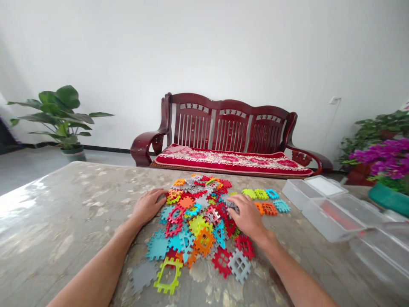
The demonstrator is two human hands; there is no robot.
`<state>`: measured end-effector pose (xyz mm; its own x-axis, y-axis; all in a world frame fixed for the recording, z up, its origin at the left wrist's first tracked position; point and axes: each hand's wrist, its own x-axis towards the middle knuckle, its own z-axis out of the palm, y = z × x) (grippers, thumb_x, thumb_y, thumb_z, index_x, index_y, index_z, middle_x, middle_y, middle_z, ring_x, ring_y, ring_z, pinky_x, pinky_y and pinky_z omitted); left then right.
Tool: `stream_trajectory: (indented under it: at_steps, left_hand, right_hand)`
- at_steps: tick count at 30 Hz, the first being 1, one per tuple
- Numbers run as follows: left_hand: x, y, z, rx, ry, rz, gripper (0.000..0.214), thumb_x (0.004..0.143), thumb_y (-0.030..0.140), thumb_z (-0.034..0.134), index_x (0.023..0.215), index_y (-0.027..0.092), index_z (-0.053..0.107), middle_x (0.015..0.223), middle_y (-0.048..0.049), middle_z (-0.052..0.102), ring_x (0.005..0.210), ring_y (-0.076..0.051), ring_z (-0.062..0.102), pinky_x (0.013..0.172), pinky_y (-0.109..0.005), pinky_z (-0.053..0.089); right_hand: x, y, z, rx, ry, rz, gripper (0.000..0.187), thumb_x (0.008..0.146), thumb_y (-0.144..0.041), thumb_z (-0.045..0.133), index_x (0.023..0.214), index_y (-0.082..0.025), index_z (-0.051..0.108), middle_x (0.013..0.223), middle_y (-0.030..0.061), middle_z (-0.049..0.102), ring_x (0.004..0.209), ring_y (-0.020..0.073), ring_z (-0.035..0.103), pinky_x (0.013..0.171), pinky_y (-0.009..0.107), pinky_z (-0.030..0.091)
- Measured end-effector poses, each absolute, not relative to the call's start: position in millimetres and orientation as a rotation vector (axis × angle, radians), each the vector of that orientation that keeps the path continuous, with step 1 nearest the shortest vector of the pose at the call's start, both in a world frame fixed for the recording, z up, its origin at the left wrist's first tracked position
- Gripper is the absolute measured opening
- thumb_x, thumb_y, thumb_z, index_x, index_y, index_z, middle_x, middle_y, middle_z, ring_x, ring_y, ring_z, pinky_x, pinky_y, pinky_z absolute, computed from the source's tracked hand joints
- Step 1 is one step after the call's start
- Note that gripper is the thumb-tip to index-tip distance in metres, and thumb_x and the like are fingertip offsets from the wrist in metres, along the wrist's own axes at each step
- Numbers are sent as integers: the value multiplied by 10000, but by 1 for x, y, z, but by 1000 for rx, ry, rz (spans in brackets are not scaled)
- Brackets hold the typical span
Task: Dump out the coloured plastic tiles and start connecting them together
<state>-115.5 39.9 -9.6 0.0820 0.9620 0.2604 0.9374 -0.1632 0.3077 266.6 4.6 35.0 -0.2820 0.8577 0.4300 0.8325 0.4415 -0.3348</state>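
Note:
A heap of colourful interlocking plastic tiles point(187, 236) with notched edges lies in front of me, some solid, some with window-like or round cut-outs. At the heap's left edge, my left hand point(149, 205) rests on the table with its fingers stretched and holds nothing. On the right side, my right hand point(246, 213) has its thumb and fingers closed around a grey tile point(233, 206), partly hidden by the fingers. A lime square frame tile point(156, 284) and a solid grey tile point(142, 276) lie nearest me.
Right of the heap, green, blue and orange tiles point(269, 208) lie in two short rows. Clear plastic boxes point(332, 219) stand at the table's right. Beyond the patterned table point(83, 213) is a wooden bench point(230, 128); a potted plant point(65, 117) stands left, purple flowers point(388, 157) right.

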Motion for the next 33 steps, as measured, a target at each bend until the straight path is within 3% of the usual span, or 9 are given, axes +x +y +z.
stream_trajectory:
  at_steps: [6,15,19,29,33]
  left_hand:
    - [-115,40,-11,2270,1996,660,436,892,410,417,1193,245,686,1299,-63,661,1193,-252,607,1057,-375,434]
    - [-116,40,-12,2269,1976,689,441,892,420,415,1192,241,684,1290,-62,664,1180,-256,613,1048,-372,440]
    - [-113,37,-7,2261,1988,685,422,892,394,416,1174,248,692,1269,-59,675,1173,-258,617,1041,-374,444]
    - [-110,35,-3,2249,1992,639,435,899,388,403,1201,232,674,1296,-70,657,1199,-257,601,1059,-378,429]
    - [-111,36,-4,2247,1986,657,423,899,389,410,1190,243,680,1297,-65,658,1197,-249,600,1060,-372,425]
  right_hand:
    - [258,4,35,-1425,-2342,89,557,775,-322,698,1316,-223,608,1282,75,657,1211,272,507,1067,437,372]
    - [249,-3,34,-1322,-2289,63,421,781,-187,654,1196,-256,673,1252,48,666,1187,254,517,1036,430,389]
    - [238,-14,41,-1224,-2276,99,284,822,-222,667,1099,-267,713,1142,41,700,1118,238,544,999,411,414]
    - [217,-38,43,-1085,-2486,172,526,746,-395,780,1244,-285,653,1336,50,600,1243,268,447,1080,437,355]
    - [215,-40,38,-1118,-2448,199,421,762,-323,765,1174,-289,687,1305,44,626,1254,275,456,1088,445,354]
